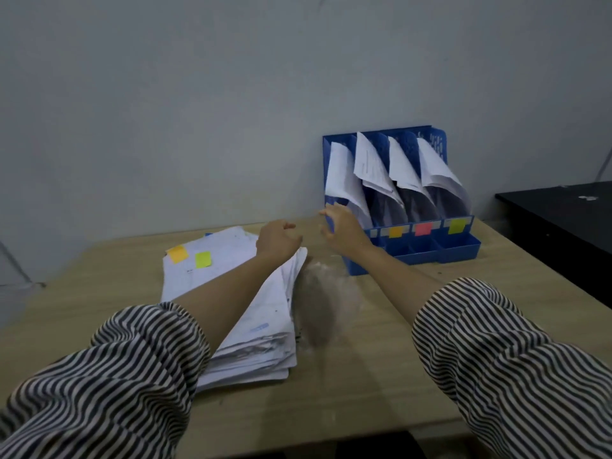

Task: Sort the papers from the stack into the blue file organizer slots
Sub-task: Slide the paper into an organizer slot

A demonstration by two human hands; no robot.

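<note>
A thick stack of white papers (231,293) lies on the wooden table, with an orange and a yellow-green sticky note on its top sheet. The blue file organizer (430,250) stands at the back right, each of its slots holding bent white sheets, with coloured labels on the front. My left hand (278,240) hovers over the stack's far right corner, fingers loosely curled, holding nothing. My right hand (341,226) is at the organizer's leftmost slot, fingers spread against the papers and the blue front edge there.
The wooden table (364,376) has a dark smudge beside the stack. A grey wall rises right behind the organizer. A black surface (563,220) stands to the right, beyond the table's edge.
</note>
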